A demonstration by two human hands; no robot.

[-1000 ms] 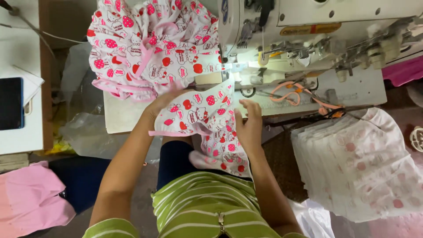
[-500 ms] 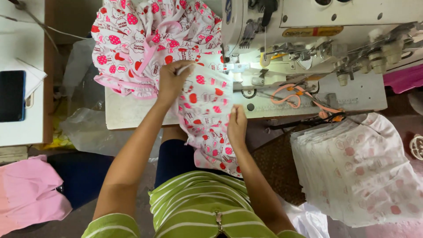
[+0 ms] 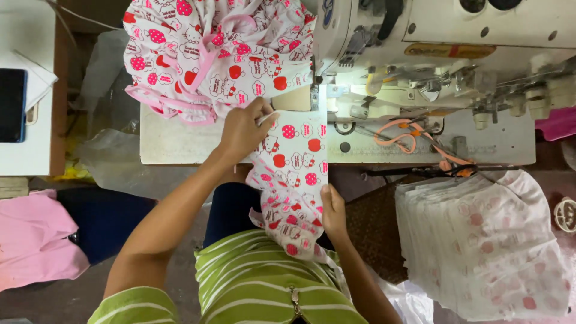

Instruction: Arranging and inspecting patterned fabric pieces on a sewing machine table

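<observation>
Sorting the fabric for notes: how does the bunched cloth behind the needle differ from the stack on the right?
The bunched cloth is crumpled in a heap on the machine table; the stack lies flat in neat layers off to the side. The bunched cloth's print is vivid red and pink; the stack's looks faded. Both are white with a small red pattern.

White sewing table point(image 3: 180, 144) (lamp-lit) over a dark floor point(image 3: 60, 300).

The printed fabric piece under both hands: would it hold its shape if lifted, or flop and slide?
The printed fabric piece probably flops: it bends over the table edge and hangs toward the lap. It seems light, since the right hand steadies it by one edge. It likely slides easily; the left hand presses it flat near the sewing machine.
</observation>
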